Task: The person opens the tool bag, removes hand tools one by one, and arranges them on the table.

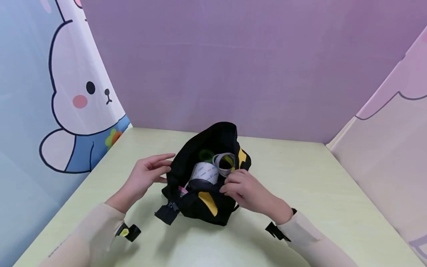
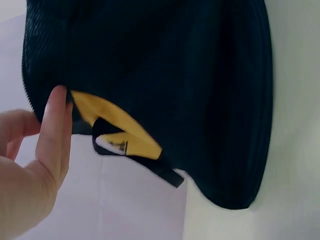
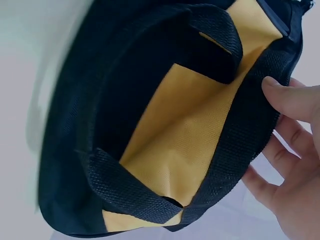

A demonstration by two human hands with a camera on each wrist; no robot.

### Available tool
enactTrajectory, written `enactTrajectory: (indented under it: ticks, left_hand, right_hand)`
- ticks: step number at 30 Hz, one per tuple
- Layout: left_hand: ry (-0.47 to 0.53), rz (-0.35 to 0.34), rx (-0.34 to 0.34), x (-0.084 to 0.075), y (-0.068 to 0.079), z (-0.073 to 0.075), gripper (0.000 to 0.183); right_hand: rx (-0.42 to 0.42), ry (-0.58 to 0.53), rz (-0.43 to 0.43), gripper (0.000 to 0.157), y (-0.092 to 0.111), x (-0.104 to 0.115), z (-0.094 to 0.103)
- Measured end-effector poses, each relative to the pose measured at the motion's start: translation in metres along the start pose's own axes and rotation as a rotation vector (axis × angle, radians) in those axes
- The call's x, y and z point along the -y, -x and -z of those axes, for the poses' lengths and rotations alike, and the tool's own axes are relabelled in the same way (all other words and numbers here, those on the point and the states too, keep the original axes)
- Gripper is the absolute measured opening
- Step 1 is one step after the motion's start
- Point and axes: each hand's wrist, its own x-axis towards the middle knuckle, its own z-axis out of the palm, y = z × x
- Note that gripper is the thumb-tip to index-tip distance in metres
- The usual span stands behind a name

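Note:
A black bag with yellow panels (image 1: 207, 215) stands open-mouthed on the table. Inside it lie a wide white printed roll (image 1: 205, 172), a smaller white-rimmed roll (image 1: 224, 163) and a green ring (image 1: 206, 155). A bit of something pink (image 1: 182, 191) shows at the left of the mouth. My left hand (image 1: 146, 172) is at the bag's left side, its fingers (image 2: 51, 135) extended against the fabric near the rim. With thumb outside and fingers behind the edge, my right hand (image 3: 295, 140) grips the zippered rim at the near right. Webbing handle straps (image 3: 132, 192) hang on the outer face.
The pale table (image 1: 293, 178) extends around the bag. A purple backdrop (image 1: 247, 74) rises behind it, with a blue cartoon-printed panel (image 1: 26, 129) on the left and a pink and white panel (image 1: 383, 155) on the right. A black buckle strap (image 1: 168, 212) sticks out at the bag's near left.

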Motion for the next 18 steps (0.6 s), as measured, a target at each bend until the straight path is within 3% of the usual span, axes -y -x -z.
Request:
enactTrajectory:
  ticks: [4,7,13,16,18]
  left_hand:
    - [0.045,0.005,-0.072,0.007,0.003,-0.002,0.036]
    - [0.072,0.005,-0.112,0.010,0.004,-0.003,0.033]
    - [0.149,-0.019,-0.164,0.016,0.006,-0.005,0.028]
    - [0.186,-0.028,-0.177,0.019,0.007,-0.005,0.025]
    - [0.203,-0.030,-0.178,0.020,0.007,-0.006,0.024]
  right_hand:
    - [-0.043,-0.031,0.015,0.021,0.008,0.001,0.001]
    - [-0.072,-0.040,0.024,0.012,0.015,0.004,0.003]
    - [-0.120,0.007,0.021,0.038,0.027,0.012,0.007]
    - [-0.121,0.008,0.003,0.036,0.032,0.014,0.009]
    - [-0.120,-0.001,-0.021,0.023,0.036,0.017,0.009]
